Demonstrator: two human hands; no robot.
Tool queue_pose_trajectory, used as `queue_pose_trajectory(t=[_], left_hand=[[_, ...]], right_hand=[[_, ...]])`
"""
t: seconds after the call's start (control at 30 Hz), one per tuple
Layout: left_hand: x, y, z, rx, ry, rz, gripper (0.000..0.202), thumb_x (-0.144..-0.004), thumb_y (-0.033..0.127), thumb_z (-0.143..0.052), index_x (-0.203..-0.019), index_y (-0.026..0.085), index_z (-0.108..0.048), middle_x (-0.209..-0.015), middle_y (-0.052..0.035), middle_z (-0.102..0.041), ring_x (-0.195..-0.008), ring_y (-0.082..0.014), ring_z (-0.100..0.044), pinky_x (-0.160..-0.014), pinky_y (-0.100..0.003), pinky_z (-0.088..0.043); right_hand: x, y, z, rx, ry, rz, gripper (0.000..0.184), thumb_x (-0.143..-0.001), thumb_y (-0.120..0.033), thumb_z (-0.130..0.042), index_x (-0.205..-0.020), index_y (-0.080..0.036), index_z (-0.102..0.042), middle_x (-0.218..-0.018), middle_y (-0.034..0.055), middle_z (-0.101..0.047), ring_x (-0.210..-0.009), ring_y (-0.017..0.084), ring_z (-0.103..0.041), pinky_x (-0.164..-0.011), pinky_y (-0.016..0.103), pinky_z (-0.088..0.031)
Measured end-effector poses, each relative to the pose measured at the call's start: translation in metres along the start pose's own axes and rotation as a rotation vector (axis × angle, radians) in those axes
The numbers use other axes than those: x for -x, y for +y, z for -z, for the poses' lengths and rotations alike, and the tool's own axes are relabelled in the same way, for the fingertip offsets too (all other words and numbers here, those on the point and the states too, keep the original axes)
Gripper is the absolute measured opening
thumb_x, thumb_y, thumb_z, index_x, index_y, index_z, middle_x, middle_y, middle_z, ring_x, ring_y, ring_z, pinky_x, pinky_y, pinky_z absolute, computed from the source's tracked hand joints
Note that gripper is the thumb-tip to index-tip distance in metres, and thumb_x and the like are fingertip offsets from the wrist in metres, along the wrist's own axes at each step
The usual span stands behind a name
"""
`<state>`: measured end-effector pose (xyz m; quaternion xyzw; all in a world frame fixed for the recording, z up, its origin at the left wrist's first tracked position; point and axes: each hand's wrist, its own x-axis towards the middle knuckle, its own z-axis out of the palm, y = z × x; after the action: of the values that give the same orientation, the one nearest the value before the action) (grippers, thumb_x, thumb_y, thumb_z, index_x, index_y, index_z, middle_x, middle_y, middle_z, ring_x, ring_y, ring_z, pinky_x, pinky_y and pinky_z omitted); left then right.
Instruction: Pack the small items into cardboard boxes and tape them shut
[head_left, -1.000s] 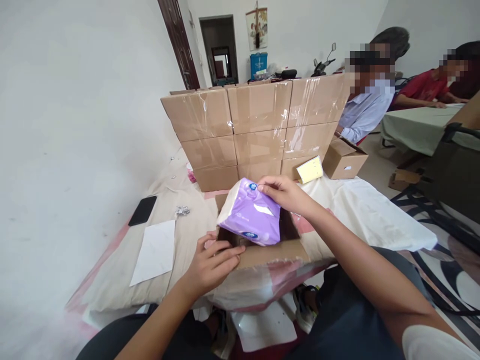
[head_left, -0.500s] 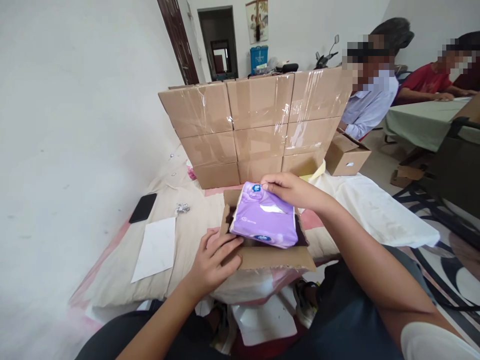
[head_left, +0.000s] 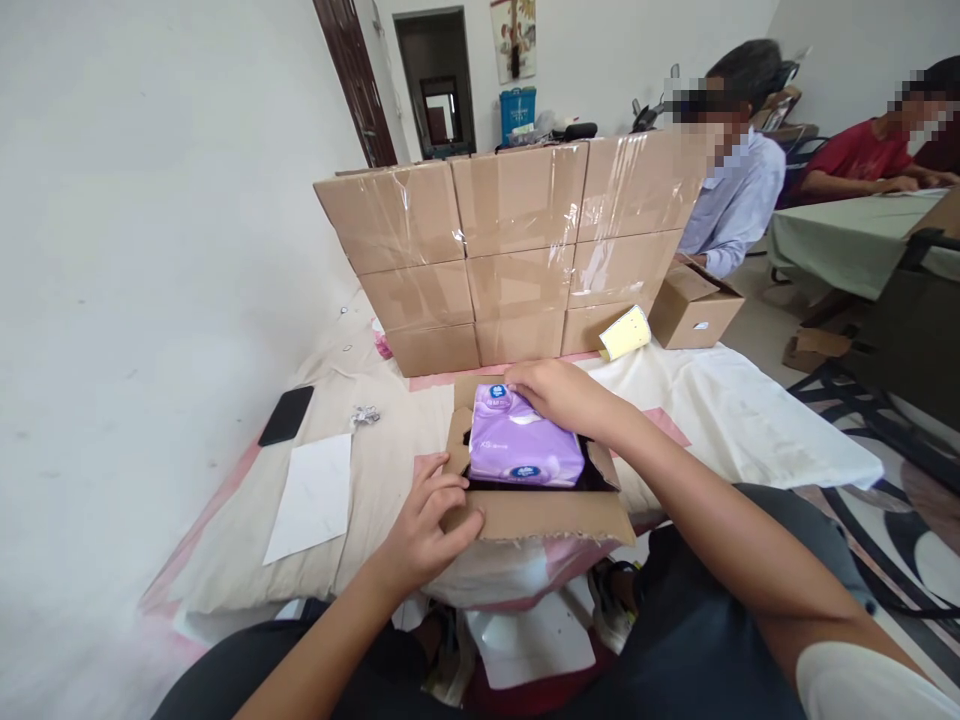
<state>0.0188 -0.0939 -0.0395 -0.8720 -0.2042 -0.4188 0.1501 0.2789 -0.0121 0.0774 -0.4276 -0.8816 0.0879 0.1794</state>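
Note:
A purple tissue pack sits partly inside an open cardboard box on a low padded table. My right hand grips the pack's far top edge with closed fingers. My left hand rests on the box's near left flap and corner, fingers curled against the cardboard.
A stack of taped cardboard boxes stands behind the open box. A black phone and a white sheet lie to the left. A yellow pad and a small box sit at the right. Two people sit beyond, right.
My right hand has lowered the purple pack from tilted above the box down into it, now lying nearly flat. My left hand stayed on the box's flap.

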Motion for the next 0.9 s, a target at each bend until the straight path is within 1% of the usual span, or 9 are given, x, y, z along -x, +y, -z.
queue_pose_trajectory(t=[0.07, 0.17, 0.3, 0.47, 0.63, 0.7, 0.77, 0.83, 0.9], left_hand=[[0.005, -0.001, -0.002, 0.072, -0.027, 0.064, 0.02, -0.089, 0.003, -0.062, -0.098, 0.021, -0.061, -0.094, -0.0006, -0.055, -0.102, -0.0168, -0.063, -0.11, -0.062, -0.052], [0.01, -0.002, -0.004, 0.167, -0.069, 0.149, 0.015, -0.092, 0.007, -0.059, -0.097, 0.021, -0.059, -0.09, 0.0012, -0.058, -0.095, -0.014, -0.065, -0.115, -0.061, -0.048], [0.008, -0.003, -0.004, 0.16, -0.05, 0.119, 0.016, -0.092, 0.006, -0.059, -0.096, 0.021, -0.06, -0.09, 0.0015, -0.058, -0.097, -0.0145, -0.066, -0.115, -0.059, -0.05], [-0.002, -0.003, 0.002, 0.064, 0.008, 0.005, 0.024, -0.087, 0.001, -0.062, -0.101, 0.02, -0.063, -0.101, -0.0034, -0.057, -0.103, -0.0181, -0.063, -0.109, -0.062, -0.054], [-0.002, -0.014, 0.011, 0.067, -0.035, 0.04, 0.023, -0.092, 0.013, -0.058, -0.114, 0.018, -0.063, -0.124, -0.016, -0.058, -0.127, -0.0314, -0.057, -0.11, -0.067, -0.049], [0.002, -0.021, 0.012, 0.108, -0.029, 0.097, 0.039, -0.093, 0.016, -0.061, -0.131, 0.021, -0.055, -0.134, -0.0188, -0.057, -0.133, -0.0325, -0.055, -0.112, -0.066, -0.047], [0.008, -0.03, 0.011, 0.146, 0.059, 0.205, 0.057, -0.093, 0.023, -0.065, -0.146, 0.022, -0.043, -0.14, -0.0205, -0.056, -0.136, -0.0327, -0.054, -0.113, -0.063, -0.046], [0.013, -0.037, 0.007, 0.177, 0.148, 0.355, 0.065, -0.096, 0.039, -0.064, -0.152, 0.022, -0.036, -0.145, -0.0217, -0.054, -0.138, -0.0334, -0.052, -0.114, -0.061, -0.045], [0.017, -0.044, 0.003, 0.238, 0.119, 0.475, 0.065, -0.099, 0.055, -0.053, -0.152, 0.021, -0.038, -0.149, -0.0216, -0.051, -0.142, -0.0343, -0.049, -0.117, -0.059, -0.041]], right_hand=[[-0.001, -0.004, -0.009, 0.091, 0.008, 0.028, 0.02, -0.096, -0.009, -0.051, -0.089, -0.018, -0.067, -0.096, 0.0062, -0.072, -0.086, 0.019, -0.064, -0.072, 0.027, -0.037], [-0.002, -0.014, -0.029, 0.258, -0.077, 0.079, 0.021, -0.098, -0.012, -0.054, -0.103, -0.017, -0.074, -0.103, 0.0097, -0.071, -0.094, 0.023, -0.064, -0.078, 0.03, -0.039], [-0.001, -0.02, -0.047, 0.413, -0.158, 0.107, 0.023, -0.099, -0.016, -0.054, -0.1, -0.014, -0.077, -0.114, 0.0149, -0.065, -0.107, 0.029, -0.059, -0.085, 0.038, -0.042], [0.005, -0.013, -0.041, 0.332, -0.105, 0.136, 0.016, -0.096, -0.02, -0.06, -0.096, -0.015, -0.076, -0.107, 0.0117, -0.063, -0.105, 0.027, -0.058, -0.087, 0.037, -0.041], [0.029, 0.003, -0.022, 0.156, 0.012, 0.125, 0.02, -0.1, -0.028, -0.057, -0.094, -0.017, -0.073, -0.095, 0.008, -0.064, -0.09, 0.022, -0.058, -0.08, 0.035, -0.04], [0.044, 0.012, -0.015, 0.118, 0.077, 0.141, 0.024, -0.102, -0.029, -0.053, -0.091, -0.017, -0.072, -0.093, 0.0087, -0.065, -0.088, 0.023, -0.057, -0.08, 0.036, -0.041], [0.056, 0.022, -0.011, 0.092, 0.147, 0.144, 0.027, -0.101, -0.029, -0.052, -0.086, -0.018, -0.071, -0.088, 0.0093, -0.066, -0.086, 0.024, -0.055, -0.079, 0.037, -0.041], [0.064, 0.032, -0.012, 0.069, 0.202, 0.122, 0.026, -0.1, -0.029, -0.053, -0.083, -0.018, -0.07, -0.086, 0.0099, -0.067, -0.085, 0.025, -0.054, -0.079, 0.038, -0.042], [0.066, 0.039, -0.016, 0.043, 0.241, 0.091, 0.023, -0.098, -0.028, -0.055, -0.084, -0.019, -0.07, -0.09, 0.0106, -0.069, -0.088, 0.026, -0.057, -0.081, 0.04, -0.044]])
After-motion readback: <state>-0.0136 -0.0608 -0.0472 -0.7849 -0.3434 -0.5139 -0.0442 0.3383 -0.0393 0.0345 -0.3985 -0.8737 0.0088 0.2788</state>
